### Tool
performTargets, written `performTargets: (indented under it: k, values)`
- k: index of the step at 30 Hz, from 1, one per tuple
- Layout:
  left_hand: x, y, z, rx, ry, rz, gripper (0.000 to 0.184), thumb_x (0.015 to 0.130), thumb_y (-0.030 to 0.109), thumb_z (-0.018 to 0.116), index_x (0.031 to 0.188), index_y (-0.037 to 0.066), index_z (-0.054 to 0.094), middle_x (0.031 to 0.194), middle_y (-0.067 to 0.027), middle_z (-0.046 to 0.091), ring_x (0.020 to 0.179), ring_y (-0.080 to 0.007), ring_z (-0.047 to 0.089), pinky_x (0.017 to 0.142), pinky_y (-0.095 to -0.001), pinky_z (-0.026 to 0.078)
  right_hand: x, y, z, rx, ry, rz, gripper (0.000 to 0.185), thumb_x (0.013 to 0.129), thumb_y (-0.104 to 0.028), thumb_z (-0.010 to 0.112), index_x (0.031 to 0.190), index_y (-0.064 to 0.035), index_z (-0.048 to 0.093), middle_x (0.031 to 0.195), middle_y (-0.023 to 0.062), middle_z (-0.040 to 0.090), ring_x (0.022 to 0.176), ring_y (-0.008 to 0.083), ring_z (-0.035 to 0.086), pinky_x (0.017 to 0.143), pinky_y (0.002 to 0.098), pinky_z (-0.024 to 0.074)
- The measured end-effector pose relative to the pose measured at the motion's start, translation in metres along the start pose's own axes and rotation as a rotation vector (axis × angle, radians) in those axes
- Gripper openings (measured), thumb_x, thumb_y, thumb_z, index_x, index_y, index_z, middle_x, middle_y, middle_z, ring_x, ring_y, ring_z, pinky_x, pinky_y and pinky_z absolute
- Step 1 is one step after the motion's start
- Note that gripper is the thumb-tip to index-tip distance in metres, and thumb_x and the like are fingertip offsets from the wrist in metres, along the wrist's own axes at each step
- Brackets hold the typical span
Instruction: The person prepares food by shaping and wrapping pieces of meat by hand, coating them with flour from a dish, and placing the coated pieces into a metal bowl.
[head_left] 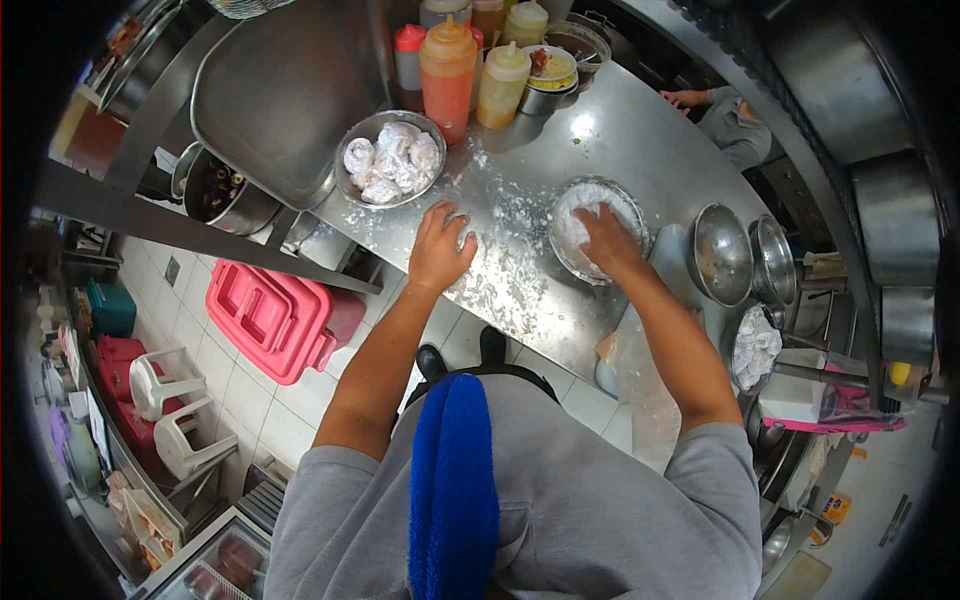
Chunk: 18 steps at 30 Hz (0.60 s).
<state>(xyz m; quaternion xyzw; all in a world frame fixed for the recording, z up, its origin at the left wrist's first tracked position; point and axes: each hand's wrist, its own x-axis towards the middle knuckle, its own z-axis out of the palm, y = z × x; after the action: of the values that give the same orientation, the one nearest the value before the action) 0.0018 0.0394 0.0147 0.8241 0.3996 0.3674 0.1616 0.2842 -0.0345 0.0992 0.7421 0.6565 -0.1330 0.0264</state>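
Note:
My left hand (441, 246) hovers or rests at the front edge of the steel table, fingers apart and loosely bent, holding nothing. Just beyond it stands a metal bowl (345, 188) of white, flour-coated pieces (392, 162). My right hand (610, 243) reaches into another metal bowl (562, 262) containing white flour-like powder (588, 196). Its fingers are spread over the powder and slightly blurred; I see no piece in them. Loose powder (510, 268) is scattered on the tabletop between both hands.
Squeeze bottles (447, 85) and small food containers (548, 70) line the back. Empty metal bowls (720, 255) and a bowl of white-coated food (756, 348) are at right. A pink lidded bin (270, 315) stands on the floor. Another person (735, 125) is at far right.

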Motion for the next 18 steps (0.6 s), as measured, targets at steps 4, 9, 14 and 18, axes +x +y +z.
performTargets:
  k: [4,9,14,18]
  values:
    - [-0.002,-0.003,0.002,-0.015,0.016,0.003,0.023,0.076,0.009,0.066,0.097,-0.001,0.063,0.117,-0.0187,0.054,0.118,-0.0374,0.048,0.1,-0.0434,0.04,0.019,0.035,-0.005,0.406,-0.163,0.021,0.052,0.084,-0.028,0.063,0.134,-0.0149,0.051,0.129,0.022,0.054,0.123,0.0354,0.05,0.101,0.04,0.0423]
    - [0.0,-0.001,0.001,0.002,0.004,0.002,0.023,0.076,0.009,0.066,0.097,-0.001,0.064,0.117,-0.0181,0.054,0.118,-0.0364,0.048,0.1,-0.0426,0.041,0.011,0.051,-0.016,0.226,-0.117,0.009,0.054,0.085,-0.033,0.061,0.135,-0.0152,0.05,0.131,0.0231,0.053,0.124,0.0356,0.049,0.102,0.0401,0.0411]
    - [0.0,-0.001,0.001,0.009,0.005,-0.003,0.023,0.076,0.009,0.066,0.097,-0.001,0.064,0.117,-0.0178,0.054,0.118,-0.036,0.048,0.1,-0.0426,0.041,-0.004,-0.018,-0.015,0.042,-0.221,0.168,0.067,0.084,-0.033,0.063,0.144,-0.021,0.036,0.151,0.0236,0.026,0.132,0.0405,0.038,0.106,0.0429,0.0387]
    - [-0.001,-0.003,0.002,-0.002,0.018,0.004,0.023,0.076,0.009,0.066,0.097,-0.001,0.064,0.117,-0.0179,0.054,0.118,-0.0365,0.048,0.099,-0.043,0.041,0.012,0.009,0.001,0.235,-0.219,0.106,0.062,0.085,-0.029,0.063,0.142,-0.0175,0.041,0.139,0.0218,0.046,0.128,0.0362,0.045,0.107,0.0389,0.0375]
